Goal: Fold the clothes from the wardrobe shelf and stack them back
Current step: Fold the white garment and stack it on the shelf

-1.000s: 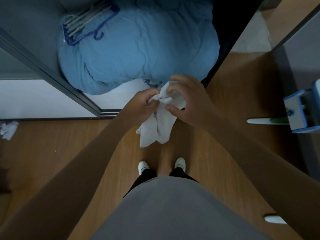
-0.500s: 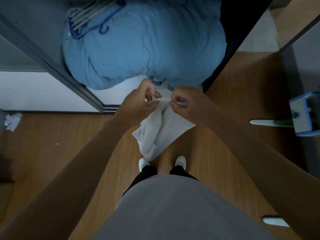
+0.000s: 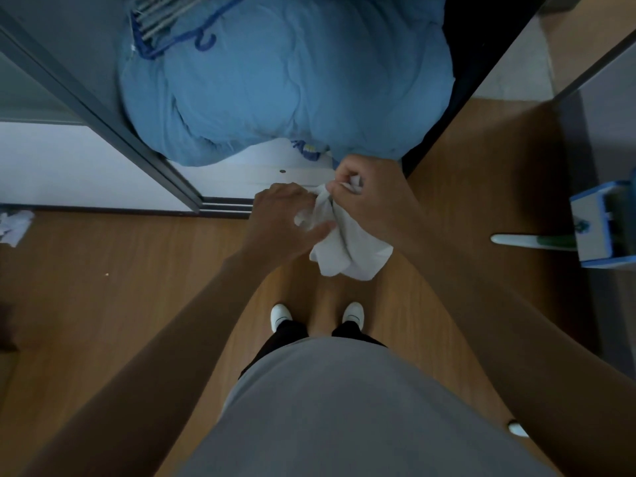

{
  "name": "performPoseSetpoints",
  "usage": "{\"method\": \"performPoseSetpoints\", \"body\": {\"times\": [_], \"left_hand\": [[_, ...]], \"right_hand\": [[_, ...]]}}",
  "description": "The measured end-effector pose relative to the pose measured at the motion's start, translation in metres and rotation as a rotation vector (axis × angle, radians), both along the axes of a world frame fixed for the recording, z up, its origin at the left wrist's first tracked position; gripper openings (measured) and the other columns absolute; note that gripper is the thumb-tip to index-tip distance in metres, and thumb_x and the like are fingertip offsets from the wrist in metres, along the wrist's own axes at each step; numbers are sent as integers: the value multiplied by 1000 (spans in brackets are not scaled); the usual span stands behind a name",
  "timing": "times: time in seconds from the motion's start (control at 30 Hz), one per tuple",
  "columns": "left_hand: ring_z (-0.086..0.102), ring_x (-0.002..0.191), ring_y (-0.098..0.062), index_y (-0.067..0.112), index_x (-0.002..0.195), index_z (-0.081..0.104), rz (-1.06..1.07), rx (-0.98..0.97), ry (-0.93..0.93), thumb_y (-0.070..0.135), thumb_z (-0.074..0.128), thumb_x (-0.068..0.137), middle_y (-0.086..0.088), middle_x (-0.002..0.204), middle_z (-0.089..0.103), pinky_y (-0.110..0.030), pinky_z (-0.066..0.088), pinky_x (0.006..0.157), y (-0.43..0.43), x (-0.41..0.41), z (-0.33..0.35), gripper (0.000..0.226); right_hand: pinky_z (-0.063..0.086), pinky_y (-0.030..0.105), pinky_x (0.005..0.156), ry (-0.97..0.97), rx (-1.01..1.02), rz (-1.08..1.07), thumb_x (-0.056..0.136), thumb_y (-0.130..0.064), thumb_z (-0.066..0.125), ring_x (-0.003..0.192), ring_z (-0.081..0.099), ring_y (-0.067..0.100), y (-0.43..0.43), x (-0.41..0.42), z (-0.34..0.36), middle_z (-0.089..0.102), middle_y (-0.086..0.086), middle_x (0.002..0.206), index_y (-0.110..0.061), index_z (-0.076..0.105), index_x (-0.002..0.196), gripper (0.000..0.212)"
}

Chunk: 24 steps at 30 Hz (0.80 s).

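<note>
A small white garment (image 3: 351, 249) hangs bunched in the air in front of me, above the wooden floor. My right hand (image 3: 364, 197) is clenched on its top edge. My left hand (image 3: 285, 218) touches the cloth's left side, fingers spread and partly wrapped in the fabric. The garment's lower part dangles loose below both hands. Behind them is the wardrobe shelf (image 3: 261, 173), white at its front edge.
A big blue duvet (image 3: 285, 80) fills the open wardrobe, with blue hangers (image 3: 172, 32) on top. A grey sliding-door frame (image 3: 103, 122) runs on the left. A blue-and-white stand (image 3: 602, 225) is at right. A crumpled white cloth (image 3: 13, 228) lies on the floor at left.
The hands shifted right with the garment. The right hand rose and gathered the top edge into a fist; the left hand loosened its pinch and now lies spread against the cloth.
</note>
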<state>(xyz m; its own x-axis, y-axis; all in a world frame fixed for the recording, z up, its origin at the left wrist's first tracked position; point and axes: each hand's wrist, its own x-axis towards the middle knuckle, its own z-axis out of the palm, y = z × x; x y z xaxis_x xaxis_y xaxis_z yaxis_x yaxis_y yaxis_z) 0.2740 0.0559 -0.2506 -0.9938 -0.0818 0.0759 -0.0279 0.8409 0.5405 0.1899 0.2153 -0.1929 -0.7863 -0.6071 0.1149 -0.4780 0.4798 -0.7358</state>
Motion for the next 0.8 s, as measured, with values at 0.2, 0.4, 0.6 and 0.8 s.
{"method": "performPoseSetpoints", "body": {"times": [0.2,0.4,0.6,0.8], "left_hand": [[57,92,-24,5,97,74,200,36,-67,15,70,80,-9,97,66,-29,40,76,-4,-9,-27,20],[62,76,-33,-3,82,74,171,40,-193,1,63,79,-16,81,65,-33,42,62,-33,-8,-44,11],[63,86,-32,-1,90,70,260,153,-167,-11,51,80,-16,90,68,-32,45,73,-53,3,-49,23],[61,79,-30,20,81,60,325,137,-116,2,42,72,1,76,62,-37,46,67,-71,12,-39,27]], "right_hand": [[33,19,59,-27,43,89,88,-16,69,60,42,6,0,2,4,45,-8,64,-5,56,75,21],[43,27,72,-133,18,180,87,-6,67,82,57,7,7,3,6,65,14,88,0,49,76,22],[43,18,69,-169,86,251,89,-10,66,89,59,-8,18,-4,-4,65,11,86,-4,48,78,22],[42,15,71,-384,246,234,98,-22,57,84,58,-2,20,-8,-24,56,-16,95,-33,54,125,29]]}}
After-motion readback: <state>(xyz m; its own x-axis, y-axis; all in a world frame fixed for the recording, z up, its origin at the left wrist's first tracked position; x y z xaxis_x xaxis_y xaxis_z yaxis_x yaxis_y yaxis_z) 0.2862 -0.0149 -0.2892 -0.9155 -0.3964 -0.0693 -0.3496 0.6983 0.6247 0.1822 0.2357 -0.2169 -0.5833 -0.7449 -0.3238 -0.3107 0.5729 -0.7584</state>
